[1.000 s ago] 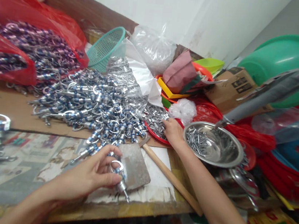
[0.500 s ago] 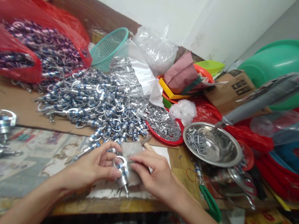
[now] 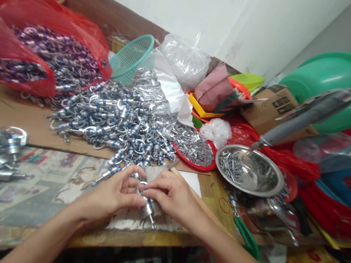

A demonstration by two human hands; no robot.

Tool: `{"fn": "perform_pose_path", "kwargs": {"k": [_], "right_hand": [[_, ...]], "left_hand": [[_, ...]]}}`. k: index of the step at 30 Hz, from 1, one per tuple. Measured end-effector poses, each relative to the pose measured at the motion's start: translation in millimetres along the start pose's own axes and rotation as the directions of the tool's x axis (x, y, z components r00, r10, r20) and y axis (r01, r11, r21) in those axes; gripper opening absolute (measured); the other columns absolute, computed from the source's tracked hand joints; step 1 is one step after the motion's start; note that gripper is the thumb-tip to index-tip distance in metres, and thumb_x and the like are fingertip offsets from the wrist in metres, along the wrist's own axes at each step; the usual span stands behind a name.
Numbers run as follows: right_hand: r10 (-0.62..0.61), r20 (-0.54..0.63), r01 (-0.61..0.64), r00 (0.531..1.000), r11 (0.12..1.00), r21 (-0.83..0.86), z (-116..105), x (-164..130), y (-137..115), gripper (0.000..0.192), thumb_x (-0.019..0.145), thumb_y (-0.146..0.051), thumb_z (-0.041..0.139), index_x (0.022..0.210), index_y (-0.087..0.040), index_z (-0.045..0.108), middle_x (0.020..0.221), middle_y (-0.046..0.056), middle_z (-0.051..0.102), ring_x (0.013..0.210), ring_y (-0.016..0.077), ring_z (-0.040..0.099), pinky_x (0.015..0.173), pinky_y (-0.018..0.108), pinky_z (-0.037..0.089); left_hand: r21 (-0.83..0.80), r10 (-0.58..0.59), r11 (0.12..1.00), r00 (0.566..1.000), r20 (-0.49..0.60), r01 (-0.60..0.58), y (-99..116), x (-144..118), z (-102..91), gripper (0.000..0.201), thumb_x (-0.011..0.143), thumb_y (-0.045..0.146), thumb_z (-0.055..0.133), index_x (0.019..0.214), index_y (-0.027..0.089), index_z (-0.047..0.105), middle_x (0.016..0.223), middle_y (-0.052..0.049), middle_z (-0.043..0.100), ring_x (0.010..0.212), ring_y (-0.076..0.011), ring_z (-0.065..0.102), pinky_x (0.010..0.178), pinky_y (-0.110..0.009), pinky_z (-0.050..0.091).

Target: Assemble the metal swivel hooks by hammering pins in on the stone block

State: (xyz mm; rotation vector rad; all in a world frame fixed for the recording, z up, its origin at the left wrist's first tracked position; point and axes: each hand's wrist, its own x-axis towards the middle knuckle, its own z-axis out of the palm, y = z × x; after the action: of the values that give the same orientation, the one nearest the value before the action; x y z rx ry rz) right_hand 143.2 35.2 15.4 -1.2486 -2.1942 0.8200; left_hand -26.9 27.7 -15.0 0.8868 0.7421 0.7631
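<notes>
My left hand [image 3: 112, 194] and my right hand [image 3: 169, 195] meet at the near edge of the table, both pinching one small silver and blue metal clasp [image 3: 147, 207]. Its pointed end sticks out below my fingers. The hands rest over a flat grey metal plate [image 3: 157, 173] with a wooden handle. Just behind lies a big heap of the same blue and silver clasps [image 3: 115, 119]. A red tray of small silver parts [image 3: 194, 149] sits to the right of the heap.
A steel bowl of screws [image 3: 250, 169] stands right of the tray, with a hanging power tool [image 3: 307, 116] above it. Red bags of purple clasps [image 3: 39, 57], a teal basket [image 3: 132, 56], green basin [image 3: 330, 83] and green-handled pliers [image 3: 245, 238] surround the spot.
My right hand left the red tray and came back to the left hand. It now pinches the clasp together with the left hand. The view shifted slightly.
</notes>
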Motion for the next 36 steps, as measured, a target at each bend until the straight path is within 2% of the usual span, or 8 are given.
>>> {"fn": "perform_pose_path", "kwargs": {"k": [8,12,16,22,25,29,33,36], "right_hand": [[0.026,-0.397,-0.031,0.918,1.0,-0.006,-12.4,-17.0,26.8,0.015,0.086,-0.024,0.05,0.092,-0.019,0.062,0.087,0.004,0.064,0.081,0.0164,0.058,0.072,0.028,0.044],[0.186,-0.222,-0.259,0.957,0.893,-0.367,-25.9,-35.4,63.2,0.026,0.079,-0.028,0.058,0.103,-0.018,0.058,0.095,0.009,0.063,0.09,0.0253,0.058,0.075,0.036,0.044],[0.309,-0.178,-0.351,0.934,0.884,-0.308,-32.3,-51.9,73.5,0.019,0.083,-0.028,0.053,0.098,-0.018,0.057,0.09,0.006,0.064,0.082,0.0216,0.061,0.07,0.032,0.046],[-0.041,-0.289,-0.031,0.957,0.97,-0.242,-52.3,-79.3,22.8,0.04,0.085,-0.021,0.053,0.124,-0.028,0.047,0.111,0.003,0.061,0.1,0.0171,0.058,0.081,0.025,0.046],[-0.182,-0.252,0.097,0.95,0.945,-0.313,-48.6,-87.9,6.9,0.05,0.087,-0.013,0.048,0.134,-0.029,0.038,0.102,0.003,0.063,0.091,0.0154,0.061,0.073,0.023,0.048],[-0.135,-0.05,0.102,0.99,0.899,-0.426,-36.8,-90.2,6.3,0.049,0.087,-0.009,0.042,0.134,-0.024,0.039,0.084,0.004,0.064,0.069,0.0153,0.061,0.062,0.025,0.049],[-0.212,-0.099,0.144,0.972,0.876,-0.461,-33.7,-87.1,1.2,0.05,0.087,-0.008,0.04,0.135,-0.022,0.037,0.088,0.006,0.064,0.073,0.0164,0.061,0.063,0.027,0.05],[-0.107,-0.037,0.078,0.994,0.885,-0.459,-34.2,-79.5,0.4,0.045,0.088,-0.013,0.041,0.132,-0.024,0.043,0.082,0.005,0.065,0.068,0.0163,0.062,0.06,0.027,0.051]], "left_hand": [[-0.004,-0.021,1.0,1.0,-0.016,0.021,0.0,0.0,-1.0,0.048,0.061,0.014,0.074,0.095,0.022,0.041,0.076,0.005,0.063,0.064,-0.0096,0.06,0.06,-0.022,0.044],[0.015,-0.034,0.999,0.999,-0.02,0.034,1.6,0.4,-0.8,0.047,0.061,0.013,0.074,0.094,0.022,0.041,0.076,0.005,0.062,0.064,-0.0092,0.059,0.06,-0.022,0.044],[0.029,-0.031,0.999,0.999,-0.029,0.032,2.4,-0.9,-0.3,0.048,0.061,0.013,0.074,0.095,0.022,0.041,0.076,0.004,0.062,0.065,-0.0095,0.06,0.06,-0.022,0.045],[0.022,-0.038,0.999,0.999,-0.037,0.039,2.5,-0.5,0.8,0.048,0.061,0.013,0.073,0.095,0.022,0.041,0.076,0.004,0.063,0.066,-0.0114,0.061,0.063,-0.025,0.046],[0.025,-0.028,0.999,0.999,-0.038,0.029,2.3,0.1,0.9,0.047,0.062,0.013,0.073,0.094,0.023,0.041,0.075,0.005,0.063,0.066,-0.0118,0.062,0.064,-0.026,0.046],[0.044,-0.024,0.999,0.999,-0.037,0.025,4.3,-0.4,0.0,0.047,0.061,0.011,0.073,0.093,0.023,0.041,0.074,0.005,0.063,0.063,-0.0107,0.061,0.062,-0.025,0.046],[0.053,-0.027,0.998,0.999,-0.027,0.028,6.9,0.9,2.6,0.045,0.061,0.012,0.073,0.091,0.022,0.041,0.07,0.006,0.064,0.061,-0.0092,0.059,0.059,-0.021,0.044],[0.065,-0.029,0.997,0.999,-0.036,0.032,7.8,2.1,9.3,0.043,0.06,0.014,0.074,0.088,0.022,0.042,0.069,0.006,0.064,0.061,-0.0087,0.059,0.059,-0.021,0.044]]}}
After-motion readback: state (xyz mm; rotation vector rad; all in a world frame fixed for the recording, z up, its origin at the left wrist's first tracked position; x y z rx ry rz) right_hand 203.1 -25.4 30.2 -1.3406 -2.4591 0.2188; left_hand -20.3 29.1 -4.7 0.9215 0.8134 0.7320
